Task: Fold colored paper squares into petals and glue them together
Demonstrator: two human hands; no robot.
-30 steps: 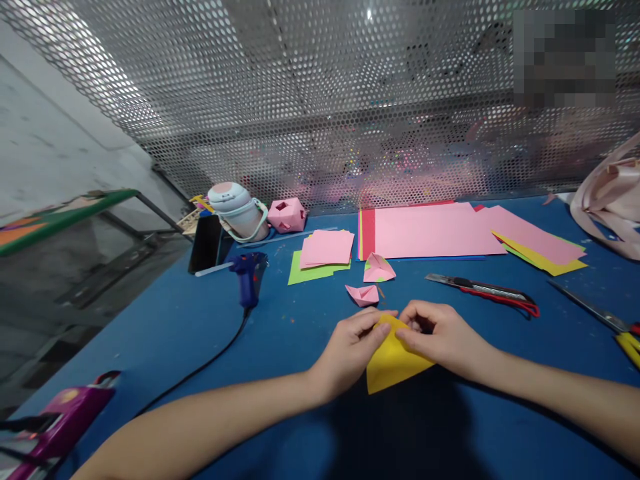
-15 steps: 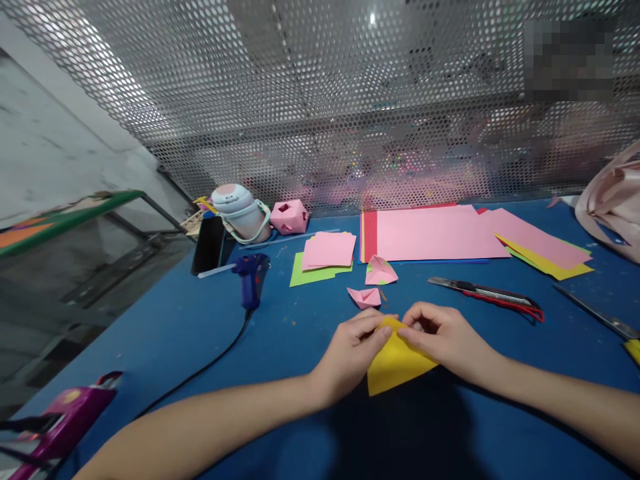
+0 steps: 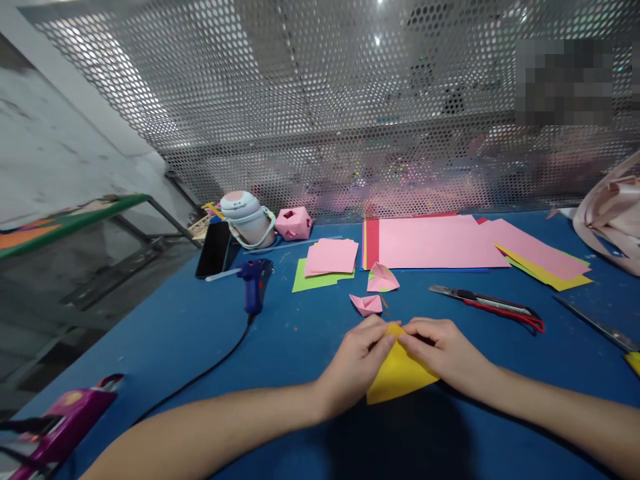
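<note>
While the left hand [image 3: 350, 368] pinches a yellow paper sheet [image 3: 400, 378], the right hand [image 3: 450, 348] grips it too. Just beyond them lies a small pink folded-paper piece [image 3: 369, 306]

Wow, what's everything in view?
Table: one, blue, foreground
Mesh screen: one, grey, behind
Side table: one, green-edged, left
Cabled box: one, purple, near left
Glue gun: one, blue, left
Phone: one, black, back left
Basket: one, pale, behind phone
Sticks: two, whitish, back left
Lidded container: one, pale, beside phone
Paper polyhedron: one, pink, beside container
Small sheets: one stack, pink over green, centre
Large sheets: two piles, mostly pink, back right
Folded pieces: two, pink, centre
Cutter: one, black-red, right
Scissors: one, yellow-handled, right edge
Bag: one, pink, right edge
Held sheet: one, yellow, front centre
Left hand, right hand: two, bare, pinching held sheet
</note>
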